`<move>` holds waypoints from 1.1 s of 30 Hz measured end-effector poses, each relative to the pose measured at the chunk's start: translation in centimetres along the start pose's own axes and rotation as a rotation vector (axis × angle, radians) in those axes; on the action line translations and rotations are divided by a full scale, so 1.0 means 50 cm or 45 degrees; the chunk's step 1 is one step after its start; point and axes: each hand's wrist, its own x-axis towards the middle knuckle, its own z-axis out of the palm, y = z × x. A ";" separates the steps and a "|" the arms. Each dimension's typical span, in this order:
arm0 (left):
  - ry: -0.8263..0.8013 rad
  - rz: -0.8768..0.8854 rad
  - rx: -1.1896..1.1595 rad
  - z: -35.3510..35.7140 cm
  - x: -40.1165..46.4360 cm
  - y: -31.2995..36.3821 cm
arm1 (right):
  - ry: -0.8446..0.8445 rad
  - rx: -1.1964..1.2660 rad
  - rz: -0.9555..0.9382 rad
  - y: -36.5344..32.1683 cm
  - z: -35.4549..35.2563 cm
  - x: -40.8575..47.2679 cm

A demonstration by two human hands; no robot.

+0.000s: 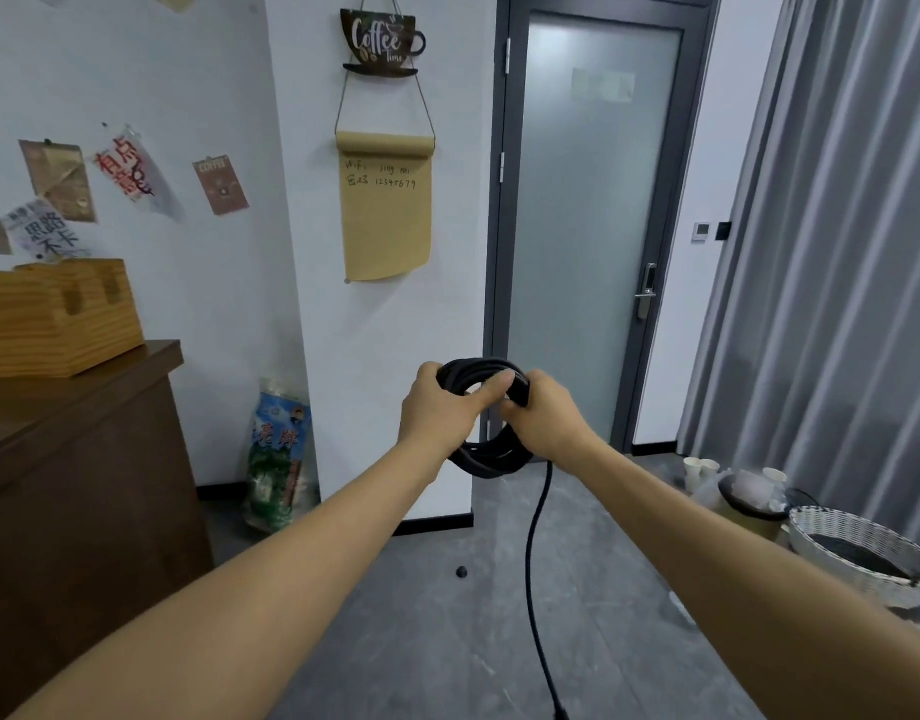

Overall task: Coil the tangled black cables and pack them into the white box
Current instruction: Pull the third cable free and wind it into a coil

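A black cable coil [486,454] of several loops is held up in front of me at arm's length. My left hand [442,407] grips the coil's upper left side, thumb stretched across the opening. My right hand [543,413] grips the upper right side, fingers curled round the loops. A loose tail of the cable [533,563] hangs from the coil's bottom down to the floor and runs off the lower edge of the view. The white box is not in view.
A brown cabinet [84,459] with a wooden box [52,314] stands at the left. A plastic bag [276,454] leans on the white wall. Ahead is a frosted glass door [593,226]; right, grey curtains, paper cups and a white woven basket [863,553]. A small black object [462,572] lies on the floor.
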 end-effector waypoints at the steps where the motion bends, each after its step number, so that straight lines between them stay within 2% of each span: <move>1: 0.054 0.033 0.023 0.003 -0.002 -0.004 | -0.006 -0.006 -0.007 -0.002 0.000 0.000; 6: 0.036 0.030 -0.045 -0.002 0.002 -0.017 | -0.099 0.059 0.006 0.003 -0.003 -0.005; 11: 0.018 -0.036 -0.078 -0.013 0.010 -0.028 | -0.376 0.131 0.032 0.020 -0.016 -0.010; 13: 0.056 -0.061 -0.084 -0.031 0.022 -0.034 | -0.408 0.161 0.032 0.017 -0.033 -0.013; 17: 0.092 -0.095 -0.049 -0.066 0.037 -0.042 | -0.305 0.033 -0.082 0.018 -0.069 -0.007; 20: -0.023 -0.037 -0.046 -0.068 0.026 -0.033 | -0.032 -0.476 -0.153 0.022 -0.074 0.016; 22: -0.115 0.030 -0.092 -0.057 0.012 -0.020 | 0.119 -0.615 -0.156 0.013 -0.070 0.024; 25: -0.153 0.085 -0.180 -0.049 0.002 -0.002 | 0.011 -0.589 -0.120 -0.006 -0.057 0.027; 28: -0.134 0.097 -0.199 -0.054 0.002 0.003 | -0.194 -0.309 0.028 -0.020 -0.050 0.019; 31: -0.106 0.110 -0.205 -0.057 0.004 0.000 | -0.372 0.454 0.245 -0.026 -0.053 0.010; 33: -0.098 0.127 -0.191 -0.054 0.007 0.002 | -0.498 0.760 0.300 -0.029 -0.059 0.006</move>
